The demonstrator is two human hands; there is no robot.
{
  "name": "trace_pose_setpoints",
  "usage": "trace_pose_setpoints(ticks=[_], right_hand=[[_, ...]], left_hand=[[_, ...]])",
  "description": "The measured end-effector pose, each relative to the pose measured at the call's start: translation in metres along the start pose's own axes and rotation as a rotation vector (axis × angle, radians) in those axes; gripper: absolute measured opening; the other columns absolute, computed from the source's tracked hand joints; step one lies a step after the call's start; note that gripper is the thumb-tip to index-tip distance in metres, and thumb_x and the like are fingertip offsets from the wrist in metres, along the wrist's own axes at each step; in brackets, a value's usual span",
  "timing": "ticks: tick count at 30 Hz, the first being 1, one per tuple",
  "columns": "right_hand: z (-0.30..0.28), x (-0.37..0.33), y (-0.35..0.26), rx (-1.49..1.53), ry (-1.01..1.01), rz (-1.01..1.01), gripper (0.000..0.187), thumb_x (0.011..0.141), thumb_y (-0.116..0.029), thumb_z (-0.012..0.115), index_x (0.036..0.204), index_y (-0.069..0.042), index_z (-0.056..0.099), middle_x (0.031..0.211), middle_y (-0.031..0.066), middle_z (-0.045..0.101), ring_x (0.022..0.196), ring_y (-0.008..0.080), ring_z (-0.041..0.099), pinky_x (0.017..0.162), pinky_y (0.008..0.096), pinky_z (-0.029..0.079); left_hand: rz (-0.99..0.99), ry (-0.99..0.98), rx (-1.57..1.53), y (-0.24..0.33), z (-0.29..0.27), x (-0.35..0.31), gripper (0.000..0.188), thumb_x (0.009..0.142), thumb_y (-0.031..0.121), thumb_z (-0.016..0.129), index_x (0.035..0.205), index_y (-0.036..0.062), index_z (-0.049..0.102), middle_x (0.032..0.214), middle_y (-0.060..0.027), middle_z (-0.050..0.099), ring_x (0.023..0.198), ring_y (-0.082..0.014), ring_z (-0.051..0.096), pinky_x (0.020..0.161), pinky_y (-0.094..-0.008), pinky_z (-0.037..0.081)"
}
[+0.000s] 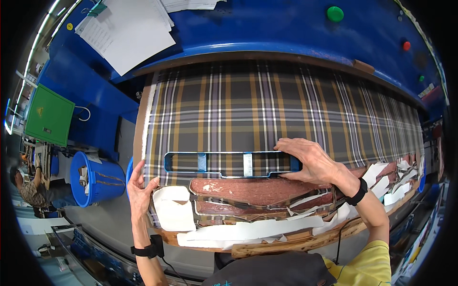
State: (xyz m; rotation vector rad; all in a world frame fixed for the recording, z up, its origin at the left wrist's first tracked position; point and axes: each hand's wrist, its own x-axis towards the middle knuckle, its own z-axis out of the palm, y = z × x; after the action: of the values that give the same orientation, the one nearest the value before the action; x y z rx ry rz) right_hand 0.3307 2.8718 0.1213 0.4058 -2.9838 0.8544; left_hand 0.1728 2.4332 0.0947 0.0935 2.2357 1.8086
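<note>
A long, narrow cutting die with a thin metal rim and blue cross braces lies on plaid fabric, close to the fabric's cut near edge. My right hand grips the die's right end, thumb on the near side and fingers on the far side. At the fabric's left edge is my left hand, thumb and fingers apart, holding nothing. It is just left of the die and beside a white scrap. Whether its fingertips press on the cloth, I cannot tell.
Nearer me, a worn reddish-brown board shows between fabric offcuts and white strips. Behind the fabric rises a blue machine with a green button and papers. A blue bin stands left; a person sits beyond it.
</note>
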Motion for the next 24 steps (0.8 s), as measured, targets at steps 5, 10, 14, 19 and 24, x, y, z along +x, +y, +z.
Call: trace_pose_setpoints(ticks=[5,10,14,19,24], right_hand=[[-0.001,0.001,0.002,0.015,-0.019,0.013,0.066,0.072,-0.024,0.085,0.128,0.001,0.060,0.133,0.0198,0.060,0.126,0.0338,0.056,0.109,0.0440,0.046],[-0.002,0.001,0.002,-0.003,-0.014,0.002,0.065,0.072,-0.024,0.085,0.126,0.001,0.061,0.132,0.0193,0.061,0.125,0.0336,0.057,0.108,0.0437,0.047],[-0.004,0.004,-0.002,-0.020,-0.019,0.010,0.063,0.072,-0.023,0.085,0.125,0.001,0.062,0.130,0.0192,0.062,0.124,0.0336,0.058,0.106,0.0437,0.047],[-0.005,0.005,-0.005,-0.033,-0.006,0.003,0.060,0.071,-0.022,0.085,0.122,0.000,0.062,0.128,0.0187,0.063,0.119,0.0339,0.060,0.103,0.0432,0.048],[-0.004,0.007,-0.011,-0.009,0.005,0.009,0.060,0.067,-0.019,0.086,0.119,-0.001,0.062,0.125,0.0177,0.064,0.116,0.0349,0.062,0.101,0.0432,0.048]], left_hand=[[0.000,-0.001,-0.018,-0.001,0.000,0.000,0.067,0.083,-0.008,0.071,0.144,-0.0041,0.042,0.110,-0.0117,0.070,0.090,-0.0126,0.068,0.078,-0.0239,0.057],[-0.005,0.004,-0.008,0.002,0.003,0.000,0.067,0.082,-0.008,0.071,0.143,-0.0040,0.044,0.111,-0.0118,0.070,0.091,-0.0128,0.068,0.078,-0.0240,0.057],[-0.013,0.005,-0.009,0.005,0.003,-0.002,0.067,0.081,-0.008,0.072,0.142,-0.0036,0.045,0.109,-0.0118,0.070,0.089,-0.0129,0.068,0.077,-0.0244,0.057],[-0.028,0.018,-0.026,0.005,0.004,-0.002,0.065,0.084,-0.006,0.072,0.143,-0.0032,0.045,0.104,-0.0088,0.070,0.085,-0.0101,0.066,0.072,-0.0221,0.055],[0.019,0.079,-0.072,-0.005,-0.005,0.000,0.058,0.088,-0.003,0.069,0.142,-0.0038,0.047,0.094,-0.0033,0.068,0.079,-0.0059,0.064,0.070,-0.0193,0.051]])
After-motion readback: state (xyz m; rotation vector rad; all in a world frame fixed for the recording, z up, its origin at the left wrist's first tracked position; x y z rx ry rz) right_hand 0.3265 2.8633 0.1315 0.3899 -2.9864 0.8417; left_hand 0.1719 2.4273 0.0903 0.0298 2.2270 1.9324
